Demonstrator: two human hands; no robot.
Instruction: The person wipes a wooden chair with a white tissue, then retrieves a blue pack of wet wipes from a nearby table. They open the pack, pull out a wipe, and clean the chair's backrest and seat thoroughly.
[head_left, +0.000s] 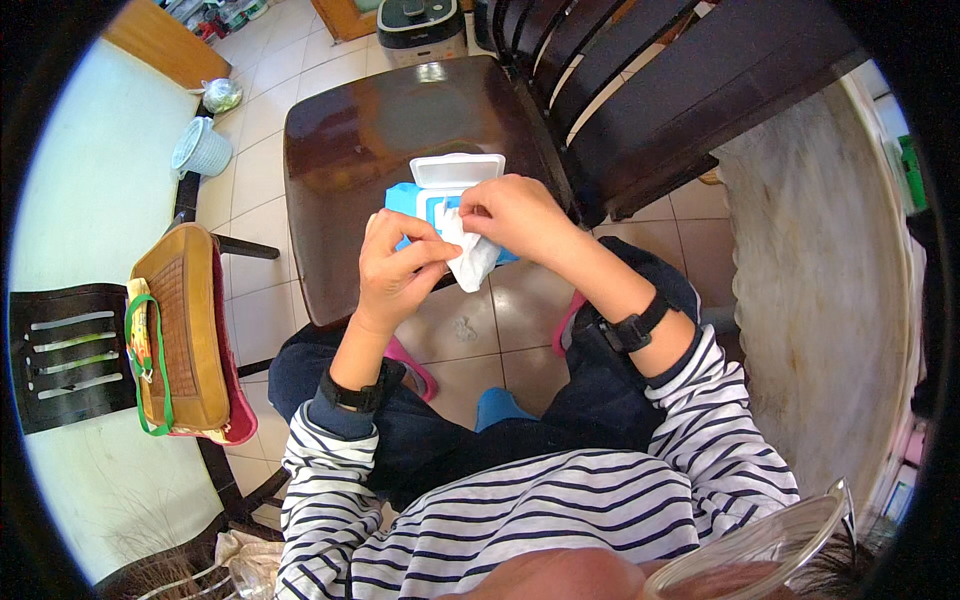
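Note:
A blue pack of wet wipes (403, 198) lies on the seat of a dark wooden chair (337, 150). Its white plastic lid (457, 172) stands raised. Over the pack's opening, a crumpled white wipe (474, 262) hangs between my hands. My right hand (517, 214) pinches the wipe's upper part between thumb and fingertips. On the other side, my left hand (397, 266) has thumb and forefinger together at the wipe's left edge. The wipe and both hands hide much of the pack.
A marble-patterned table (817, 300) runs along the right. A second chair with a woven cushion (184, 322) and a green-strapped item stands left. On the tiled floor are a pale plastic basket (202, 148), a tied plastic bag (222, 95) and a rice cooker (421, 34).

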